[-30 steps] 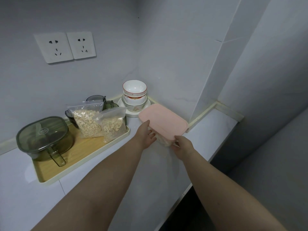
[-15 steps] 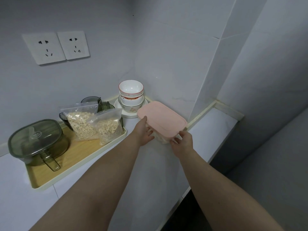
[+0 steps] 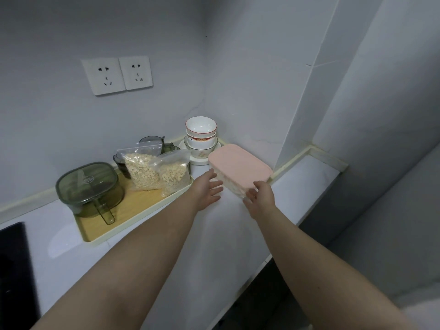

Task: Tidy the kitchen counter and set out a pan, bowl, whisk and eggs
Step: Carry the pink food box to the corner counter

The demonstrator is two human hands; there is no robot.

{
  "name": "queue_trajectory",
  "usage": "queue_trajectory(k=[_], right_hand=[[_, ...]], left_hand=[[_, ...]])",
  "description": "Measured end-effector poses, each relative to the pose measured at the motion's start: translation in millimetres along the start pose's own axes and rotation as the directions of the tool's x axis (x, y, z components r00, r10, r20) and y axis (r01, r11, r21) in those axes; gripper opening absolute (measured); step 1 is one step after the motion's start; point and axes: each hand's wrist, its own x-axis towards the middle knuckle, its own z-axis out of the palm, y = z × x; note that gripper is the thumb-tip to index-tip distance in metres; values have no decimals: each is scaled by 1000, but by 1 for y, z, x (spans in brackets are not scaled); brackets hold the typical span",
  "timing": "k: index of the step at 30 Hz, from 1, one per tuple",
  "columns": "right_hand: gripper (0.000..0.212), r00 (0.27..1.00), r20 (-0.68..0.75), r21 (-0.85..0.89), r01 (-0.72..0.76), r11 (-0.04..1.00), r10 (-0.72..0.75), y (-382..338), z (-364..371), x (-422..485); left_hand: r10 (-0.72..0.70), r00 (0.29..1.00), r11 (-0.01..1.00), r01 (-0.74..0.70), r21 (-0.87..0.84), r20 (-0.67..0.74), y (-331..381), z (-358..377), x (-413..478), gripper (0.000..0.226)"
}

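Toward the back corner of the white counter (image 3: 214, 234), a pink-lidded container (image 3: 238, 165) was seen resting near the wall, just beside a stack of bowls (image 3: 201, 136) and close to the end of a tray (image 3: 133, 210) on which bagged oats (image 3: 142, 172) were leaned. The left hand (image 3: 207, 190) was held spread and flat-fingered at the container's left side, touching it lightly at most. The right hand (image 3: 260, 198) was laid against the near corner, thumb by the lid's edge; whether anything was actually pinched could not be told. The clear body was seen to be packed with pale contents, so some weight was to be expected, and the box was judged stiff enough not to flex under a two-handed hold. The smooth plastic walls were thought likely to slip against bare fingers. The lid was not to be trusted as a handle, since its seating could not be verified. A hold on opposite walls, under the lid's overhang, was judged safest, with care taken around the breakable bowls alongside.
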Motion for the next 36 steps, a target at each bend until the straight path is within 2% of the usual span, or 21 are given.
queue_trajectory(k=[3, 6, 8, 10, 14, 16, 19, 23, 25, 28, 33, 36], right_hand=[[14, 997, 50, -136, 60, 989, -54, 6, 14, -25], [8, 979, 165, -352, 168, 921, -115, 29, 33, -63], [25, 948, 261, -517, 296, 803, -182, 48, 41, -85], [38, 900, 357, -640, 431, 636, -250, 66, 46, -110], [41, 788, 545, -699, 616, 363, -286, 105, 60, -173], [43, 728, 637, -686, 686, 244, -255, 126, 66, -205], [45, 639, 739, -631, 768, 111, -215, 160, 76, -259], [48, 503, 851, -516, 855, -59, -149, 209, 87, -328], [50, 395, 913, -407, 903, -139, -104, 240, 96, -370], [52, 240, 970, -238, 937, -254, -23, 284, 108, -427], [55, 107, 992, -77, 929, -363, 64, 340, 122, -497], [58, 36, 991, 19, 919, -393, 132, 378, 134, -538]], left_hand=[[50, 998, 996, -48, 80, -29, 3, -16, -32, 45], [148, 984, 954, -117, 276, -96, 5, -38, -75, 36], [224, 968, 887, -155, 436, -110, 4, -56, -105, 29], [308, 946, 794, -196, 575, -102, 1, -78, -134, 29], [458, 881, 575, -191, 795, -119, -8, -134, -211, 33], [509, 850, 489, -160, 857, -132, -19, -161, -250, 36], [579, 806, 284, -59, 957, -122, -39, -201, -319, 44], [630, 767, 77, 95, 992, -123, -66, -244, -407, 56], [664, 729, -1, 226, 974, -169, -80, -269, -460, 60], [698, 658, -4, 398, 917, -282, -104, -299, -532, 64], [724, 554, -1, 595, 803, -410, -134, -337, -616, 66], [740, 476, 46, 669, 742, -475, -154, -366, -664, 65]])
